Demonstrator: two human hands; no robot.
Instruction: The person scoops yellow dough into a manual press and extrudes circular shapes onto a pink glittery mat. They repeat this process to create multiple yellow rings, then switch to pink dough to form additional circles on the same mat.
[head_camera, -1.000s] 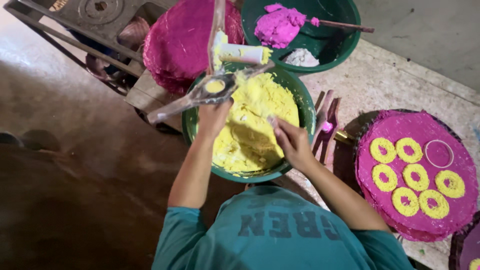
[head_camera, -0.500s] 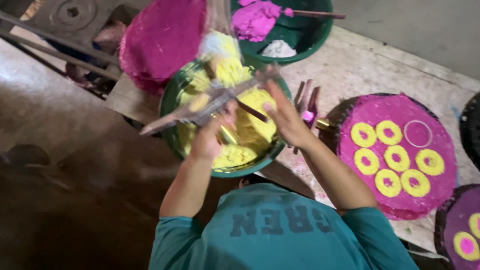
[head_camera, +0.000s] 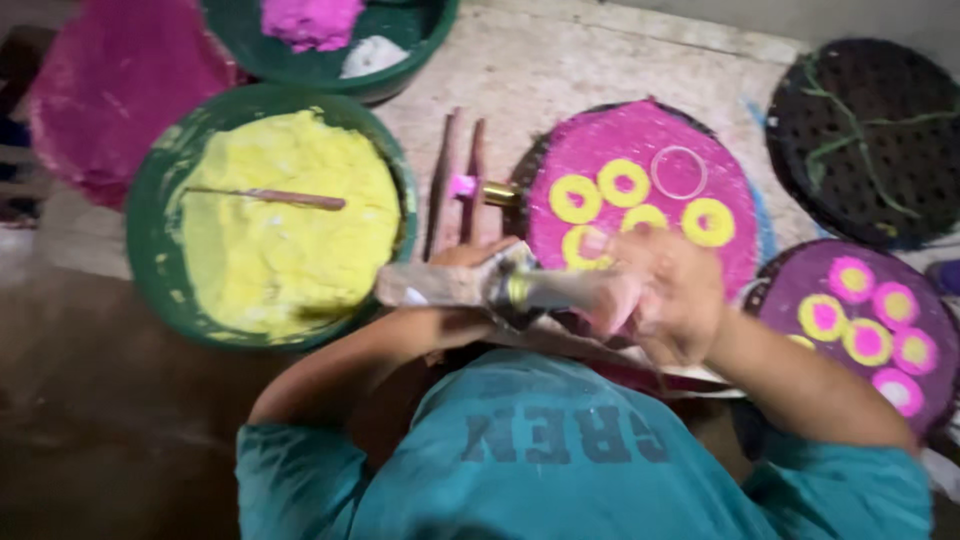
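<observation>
Both hands, left hand (head_camera: 470, 262) and right hand (head_camera: 665, 290), clenched around the press tool (head_camera: 530, 290), elbows bent

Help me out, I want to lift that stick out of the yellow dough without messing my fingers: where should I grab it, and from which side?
Grip the stick at its darker brown right end, which lies bare on top of the yellow dough; the thin left end looks dough-coated. It lies nearly flat across the green tub, so come from above, pinching across its width.
</observation>
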